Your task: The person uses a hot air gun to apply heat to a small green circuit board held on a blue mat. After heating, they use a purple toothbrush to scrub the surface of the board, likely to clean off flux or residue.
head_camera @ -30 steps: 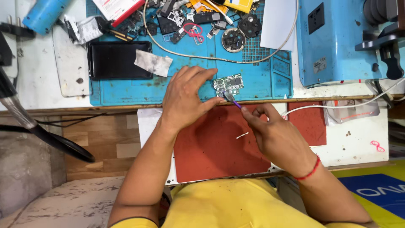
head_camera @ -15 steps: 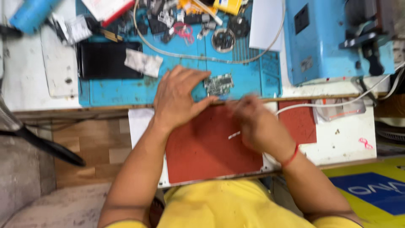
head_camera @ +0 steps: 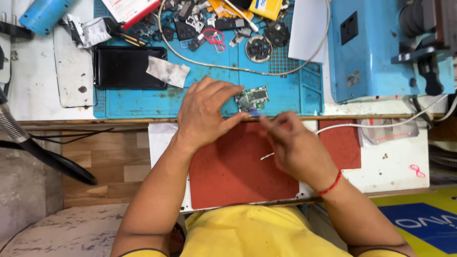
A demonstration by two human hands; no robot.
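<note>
A small green circuit board (head_camera: 252,98) lies on the blue work mat (head_camera: 143,102) near its front edge. My left hand (head_camera: 205,114) rests on the mat with its fingers on the board's left side, steadying it. My right hand (head_camera: 290,143), blurred by motion, holds a thin tool with a purple tip (head_camera: 253,113) just below the board. A red thread band circles my right wrist. Both forearms lie over a red mat (head_camera: 233,171) on a white pull-out shelf.
A black phone (head_camera: 126,67) with a scrap of paper lies on the blue mat's left. Loose parts, cables and a round tin (head_camera: 259,47) crowd the back. A blue machine (head_camera: 381,47) stands right; a white cable (head_camera: 362,124) runs from it.
The view steadied after shaking. My right hand shifted slightly right and back from the board, still holding the tool. My left hand stayed on the board.
</note>
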